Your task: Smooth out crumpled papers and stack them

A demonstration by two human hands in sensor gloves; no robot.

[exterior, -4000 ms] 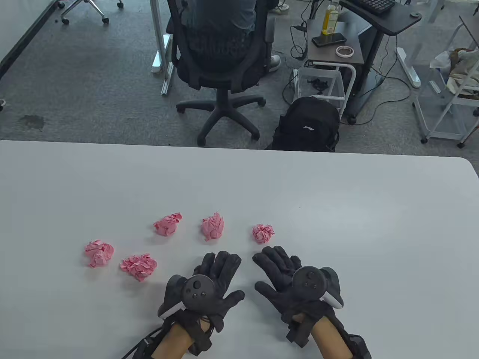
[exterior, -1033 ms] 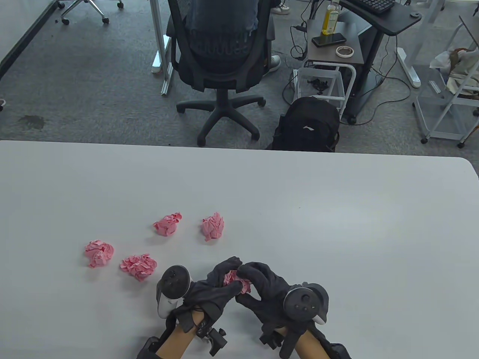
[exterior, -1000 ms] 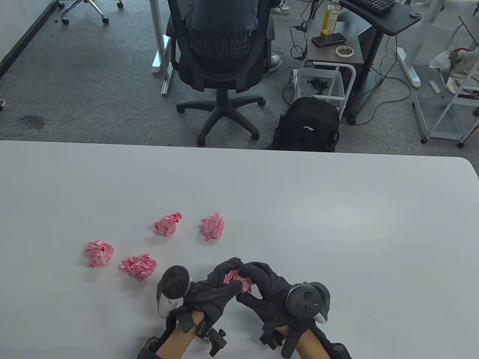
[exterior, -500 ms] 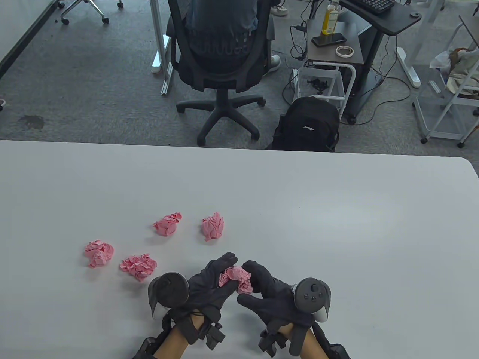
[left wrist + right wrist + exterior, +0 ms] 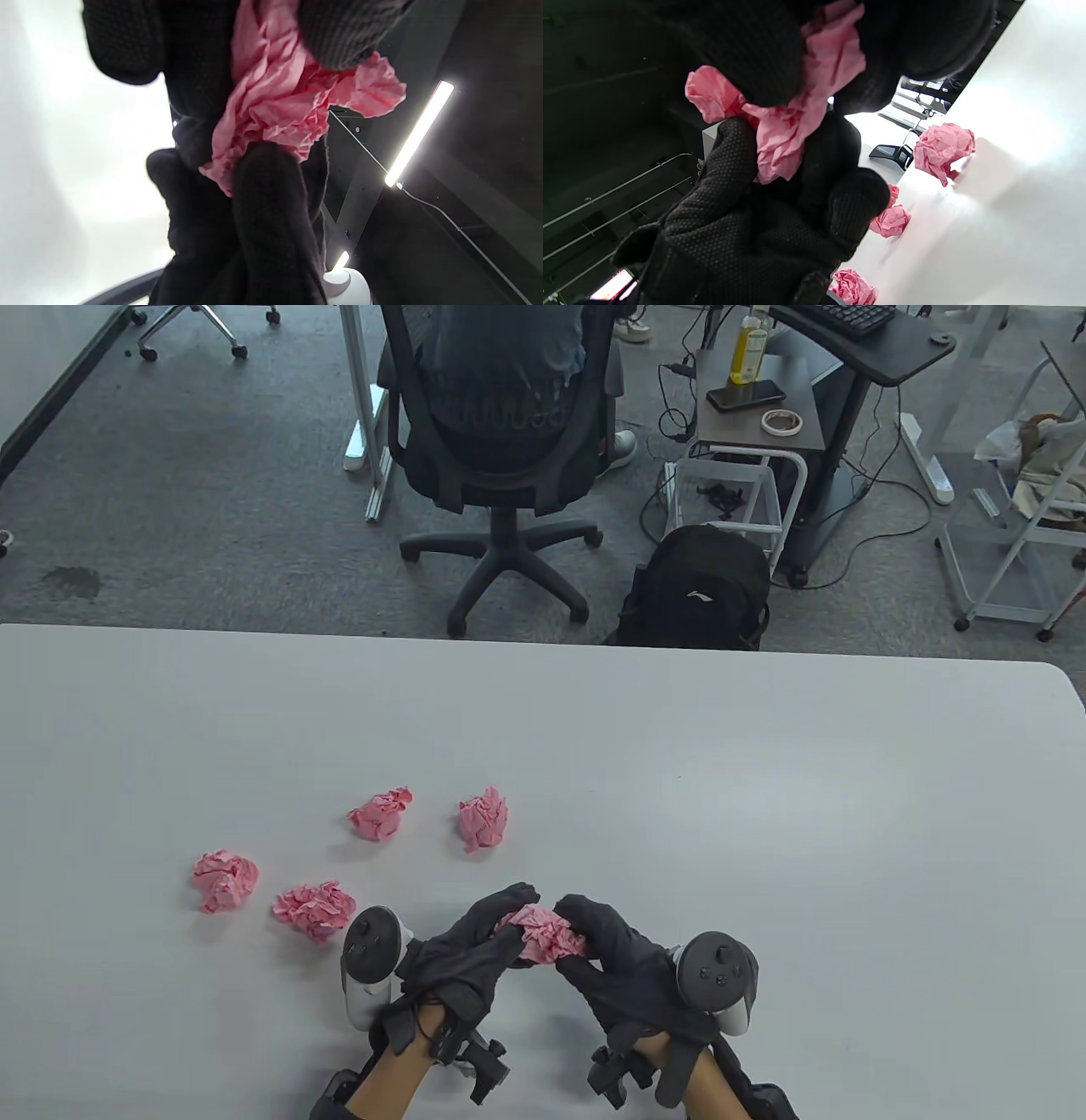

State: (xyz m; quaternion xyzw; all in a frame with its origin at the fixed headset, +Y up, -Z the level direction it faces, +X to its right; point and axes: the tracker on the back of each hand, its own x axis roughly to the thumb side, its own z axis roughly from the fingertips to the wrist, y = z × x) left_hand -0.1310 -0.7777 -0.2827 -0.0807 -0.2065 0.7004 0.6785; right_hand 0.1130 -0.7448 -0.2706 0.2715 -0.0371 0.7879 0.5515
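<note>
Both gloved hands hold one crumpled pink paper (image 5: 543, 936) above the table's near edge. My left hand (image 5: 488, 929) pinches its left side and my right hand (image 5: 594, 929) pinches its right side. The left wrist view shows the paper (image 5: 280, 101) squeezed between black fingers (image 5: 267, 199). It appears again as a pink wad (image 5: 793, 123) between both gloves in the right wrist view. Several other pink paper balls lie on the white table (image 5: 764, 814): one at far left (image 5: 224, 881), one beside it (image 5: 314, 909), two further back (image 5: 380, 813) (image 5: 482, 819).
Beyond the table's far edge stand an office chair (image 5: 501, 432) with a person seated, a black backpack (image 5: 696, 589) and a side table (image 5: 755, 407) with a bottle and phone. Loose paper balls (image 5: 941, 148) also show in the right wrist view.
Four seconds ago both hands lay flat and the paper sat on the table to the right. Now both hands hold it, and over the last second they have pulled it slightly wider.
</note>
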